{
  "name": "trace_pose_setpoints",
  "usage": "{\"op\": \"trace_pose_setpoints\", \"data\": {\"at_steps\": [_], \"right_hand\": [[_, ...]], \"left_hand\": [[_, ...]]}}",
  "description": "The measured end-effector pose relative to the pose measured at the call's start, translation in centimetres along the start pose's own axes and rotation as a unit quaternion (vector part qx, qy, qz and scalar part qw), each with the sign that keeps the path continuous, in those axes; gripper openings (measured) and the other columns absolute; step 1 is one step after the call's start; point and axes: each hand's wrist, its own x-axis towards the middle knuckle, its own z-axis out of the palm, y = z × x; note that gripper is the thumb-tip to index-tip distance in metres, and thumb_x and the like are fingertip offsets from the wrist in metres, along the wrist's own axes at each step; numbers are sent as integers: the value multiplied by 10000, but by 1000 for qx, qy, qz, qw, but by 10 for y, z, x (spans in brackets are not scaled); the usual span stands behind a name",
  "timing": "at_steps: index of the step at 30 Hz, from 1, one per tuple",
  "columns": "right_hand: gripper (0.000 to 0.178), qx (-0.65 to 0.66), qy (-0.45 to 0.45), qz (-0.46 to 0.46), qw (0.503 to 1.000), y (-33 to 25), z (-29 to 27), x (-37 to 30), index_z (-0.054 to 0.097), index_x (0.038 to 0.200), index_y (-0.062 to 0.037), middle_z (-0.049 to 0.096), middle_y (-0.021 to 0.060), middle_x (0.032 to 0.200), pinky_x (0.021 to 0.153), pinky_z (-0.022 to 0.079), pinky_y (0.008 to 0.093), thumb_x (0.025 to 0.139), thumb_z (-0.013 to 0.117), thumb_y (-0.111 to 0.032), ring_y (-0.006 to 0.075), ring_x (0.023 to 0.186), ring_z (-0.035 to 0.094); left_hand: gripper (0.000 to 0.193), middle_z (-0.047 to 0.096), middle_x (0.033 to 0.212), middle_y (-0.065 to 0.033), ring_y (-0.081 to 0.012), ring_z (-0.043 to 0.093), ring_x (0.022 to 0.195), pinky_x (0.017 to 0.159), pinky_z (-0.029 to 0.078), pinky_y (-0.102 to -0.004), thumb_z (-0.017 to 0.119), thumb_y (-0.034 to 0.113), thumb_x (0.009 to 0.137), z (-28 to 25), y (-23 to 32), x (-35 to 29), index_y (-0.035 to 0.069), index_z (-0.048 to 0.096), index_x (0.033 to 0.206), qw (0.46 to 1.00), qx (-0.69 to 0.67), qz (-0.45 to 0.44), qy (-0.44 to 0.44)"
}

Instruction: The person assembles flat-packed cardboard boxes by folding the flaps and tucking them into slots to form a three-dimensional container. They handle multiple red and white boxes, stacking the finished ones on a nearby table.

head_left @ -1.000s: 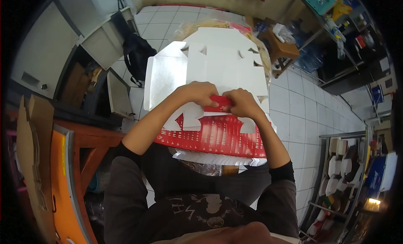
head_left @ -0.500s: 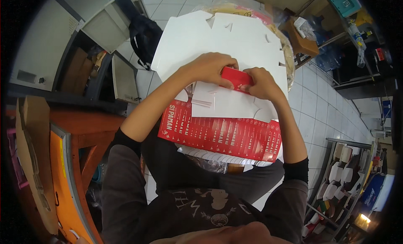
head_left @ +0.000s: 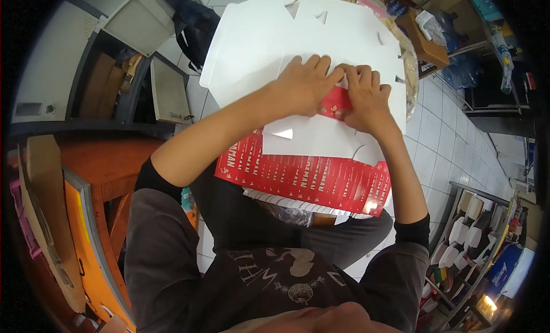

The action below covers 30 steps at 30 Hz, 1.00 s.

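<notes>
A folded red carton flap point(head_left: 337, 103) with white inner faces stands up between my hands, part of a smaller white cardboard piece point(head_left: 312, 139) in front. My left hand point(head_left: 306, 87) presses on the flap's left end, fingers curled over its far side and thumb hidden or nearly so. On the right end my right hand point(head_left: 366, 98) pinches it, thumb in front and fingers bent over the top. The two hands nearly meet at the fingertips. Beneath lies a large white die-cut cardboard sheet point(head_left: 252, 46), with a stack of red printed card sheets point(head_left: 309, 175) nearer my lap.
To my left stand an orange wooden table point(head_left: 97, 218), flattened brown cardboard point(head_left: 48, 218) and a grey cabinet point(head_left: 54, 58) with open doors. A black backpack point(head_left: 195, 29) sits beyond. At right, a rack point(head_left: 458, 235) holds several folded cartons, and a brown box point(head_left: 424, 44) stands farther back.
My hands have moved closer together over the red flap, covering more of it; the fingers now reach over its far side. The view has shifted slightly, and the large white sheet appears higher.
</notes>
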Motion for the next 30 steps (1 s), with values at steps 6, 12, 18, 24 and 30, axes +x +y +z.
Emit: {"op": "trace_pose_setpoints", "data": {"at_steps": [6, 12, 18, 24, 30], "right_hand": [[894, 21, -31, -36, 999, 16, -5, 8, 398, 1365, -198, 427, 139, 1232, 897, 374, 542, 601, 828, -371, 337, 1180, 408], [693, 155, 121, -55, 979, 108, 29, 105, 559, 1240, -124, 524, 231, 1213, 916, 427, 519, 704, 737, -525, 397, 1125, 493], [764, -5, 60, -71, 996, 80, -3, 157, 563, 1141, 33, 555, 268, 1183, 971, 435, 439, 610, 805, -460, 427, 1114, 527], [845, -16, -49, -16, 999, 88, -9, 191, 565, 1114, 45, 561, 263, 1191, 956, 448, 434, 493, 866, -444, 423, 1124, 534], [778, -70, 83, -97, 989, 78, -4, 176, 546, 1051, -2, 632, 206, 1047, 856, 466, 403, 458, 906, -354, 352, 1006, 598]], "left_hand": [[834, 381, 1411, -164, -312, 321, 1334, 1021, 318, -520, 767, 284, 696, 14, 1, 2, 82, 370, 1401, 999, 33, 3, 2], [888, 244, 1538, -156, -300, 219, 1425, 1110, 234, -477, 708, 433, 768, 15, 1, 19, 116, 285, 1481, 998, 51, -4, -38], [1103, 207, 1538, -201, -386, 212, 1411, 1087, 242, -591, 772, 557, 649, -14, 8, 32, 90, 238, 1494, 983, 106, -51, -143], [1353, 170, 1568, -157, -328, 157, 1446, 1078, 263, -584, 871, 599, 448, -27, 1, 47, 14, 225, 1483, 976, 124, -99, -149], [1349, 168, 1544, -218, -389, 188, 1427, 1067, 269, -637, 880, 545, 463, -20, -3, 43, -13, 187, 1478, 984, 81, -82, -138]]}}
